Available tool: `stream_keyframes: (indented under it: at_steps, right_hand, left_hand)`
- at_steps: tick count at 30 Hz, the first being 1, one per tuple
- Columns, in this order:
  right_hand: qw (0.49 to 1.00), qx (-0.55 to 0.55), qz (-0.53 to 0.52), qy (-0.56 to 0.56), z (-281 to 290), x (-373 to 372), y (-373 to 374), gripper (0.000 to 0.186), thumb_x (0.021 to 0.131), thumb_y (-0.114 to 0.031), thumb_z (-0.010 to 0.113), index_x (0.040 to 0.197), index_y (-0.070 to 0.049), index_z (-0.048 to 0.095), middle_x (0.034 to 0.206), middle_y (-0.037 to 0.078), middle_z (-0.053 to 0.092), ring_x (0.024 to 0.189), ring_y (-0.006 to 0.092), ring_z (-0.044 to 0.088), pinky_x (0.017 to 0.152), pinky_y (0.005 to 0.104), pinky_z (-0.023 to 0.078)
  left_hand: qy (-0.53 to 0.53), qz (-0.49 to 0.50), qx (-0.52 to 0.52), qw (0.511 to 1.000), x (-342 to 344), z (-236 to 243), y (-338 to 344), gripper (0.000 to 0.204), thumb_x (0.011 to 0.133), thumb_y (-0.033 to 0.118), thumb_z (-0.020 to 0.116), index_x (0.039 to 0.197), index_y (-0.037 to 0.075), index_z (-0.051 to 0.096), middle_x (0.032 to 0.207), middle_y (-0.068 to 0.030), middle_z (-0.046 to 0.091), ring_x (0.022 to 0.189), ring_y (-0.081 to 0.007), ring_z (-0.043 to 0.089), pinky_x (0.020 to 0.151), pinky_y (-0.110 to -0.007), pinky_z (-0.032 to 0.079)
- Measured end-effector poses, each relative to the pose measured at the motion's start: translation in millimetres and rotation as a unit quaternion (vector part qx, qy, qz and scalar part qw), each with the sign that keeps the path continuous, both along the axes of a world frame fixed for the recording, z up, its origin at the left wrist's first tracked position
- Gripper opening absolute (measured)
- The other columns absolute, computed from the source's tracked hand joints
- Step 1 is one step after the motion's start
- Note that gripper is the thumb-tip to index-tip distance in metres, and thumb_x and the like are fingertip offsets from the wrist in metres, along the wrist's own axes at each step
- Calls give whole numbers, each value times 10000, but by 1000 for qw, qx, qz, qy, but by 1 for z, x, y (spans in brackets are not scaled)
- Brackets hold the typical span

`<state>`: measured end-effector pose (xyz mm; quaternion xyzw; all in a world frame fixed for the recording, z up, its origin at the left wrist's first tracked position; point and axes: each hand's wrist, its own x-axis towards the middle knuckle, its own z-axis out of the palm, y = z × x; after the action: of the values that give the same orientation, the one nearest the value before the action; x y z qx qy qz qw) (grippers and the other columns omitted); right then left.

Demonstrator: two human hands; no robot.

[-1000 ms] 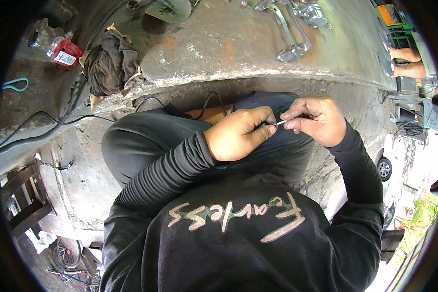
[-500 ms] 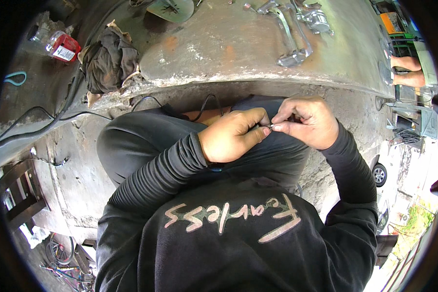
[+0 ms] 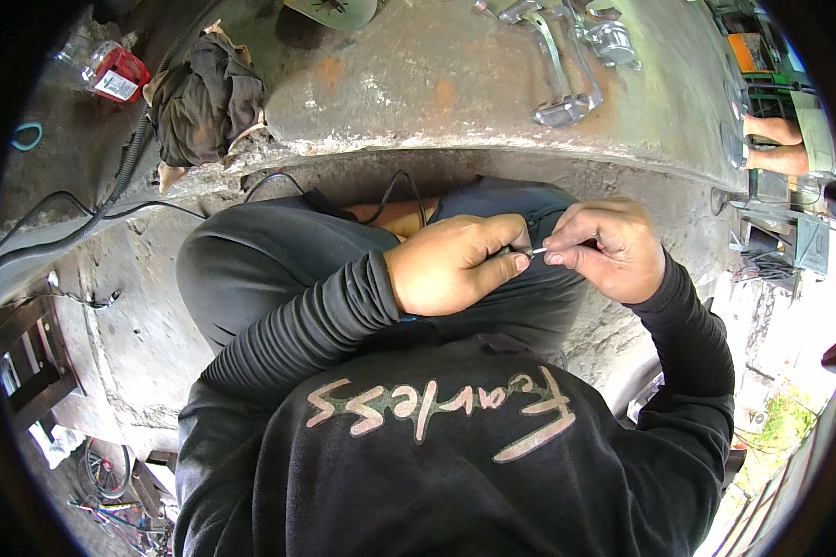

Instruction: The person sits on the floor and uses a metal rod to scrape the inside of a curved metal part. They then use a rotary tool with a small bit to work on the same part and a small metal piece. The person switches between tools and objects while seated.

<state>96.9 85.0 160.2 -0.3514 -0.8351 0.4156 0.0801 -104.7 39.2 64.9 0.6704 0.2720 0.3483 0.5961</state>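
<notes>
Over my lap, my left hand (image 3: pixel 457 265) is closed, its thumb and forefinger pinching a small part whose body they mostly hide. A thin, light-coloured pin-like piece (image 3: pixel 539 251) bridges the short gap between the two hands. Its other end is pinched between the thumb and fingertips of my right hand (image 3: pixel 613 249). Whether the pin and the part in my left hand are one thing or two, I cannot tell. Both wrists rest close above my crossed legs in dark trousers (image 3: pixel 279 255).
Beyond my legs runs a worn raised ledge (image 3: pixel 390 102). On it lie silvery metal parts (image 3: pixel 567 110), a dark crumpled cloth (image 3: pixel 209 102) and a red-and-clear plastic container (image 3: pixel 119 74). Black cables (image 3: pixel 121 200) cross at the left. Another person's legs (image 3: pixel 776 144) show at the far right.
My hands have shifted slightly right and drawn a little apart. More of the thin light-coloured piece shows between them. The whole view has moved slightly.
</notes>
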Motion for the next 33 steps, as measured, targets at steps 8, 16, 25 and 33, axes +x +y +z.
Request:
stream_keyframes:
  at_steps: [8, 16, 25, 33]
  right_hand:
    - [999, 7, 46, -9, 3, -3, 7, 93, 747, 4, 693, 805, 1, 621, 784, 109, 653, 715, 214, 647, 629, 293, 495]
    - [973, -209, -92, 18, 17, 0, 25, 274, 771, 2, 691, 1030, 7, 601, 917, 48, 640, 770, 60, 575, 703, 215, 465]
    - [969, -188, -107, -118, 15, -8, 6, 141, 825, -106, 687, 897, -9, 616, 718, 33, 636, 665, 75, 577, 600, 246, 461]
    - [996, 19, -6, -82, 5, -1, 1, 94, 809, -62, 657, 867, -11, 604, 757, 121, 658, 665, 260, 642, 601, 293, 486]
  left_hand:
    - [-9, 6, -6, 1000, -4, 4, 2, 157, 907, 177, 538, 917, 21, 526, 753, -200, 582, 742, -383, 582, 634, -420, 434]
    - [11, 22, 26, 999, 1, -6, -1, 155, 929, 185, 528, 929, 31, 519, 728, -131, 569, 685, -302, 577, 622, -361, 432]
    - [41, 27, 18, 999, -3, -3, 0, 163, 921, 193, 530, 951, 32, 526, 756, -159, 578, 721, -324, 592, 630, -381, 436]
    - [23, 24, 15, 999, -2, -4, 0, 187, 901, 181, 533, 943, 1, 510, 751, -218, 582, 754, -412, 574, 642, -446, 430]
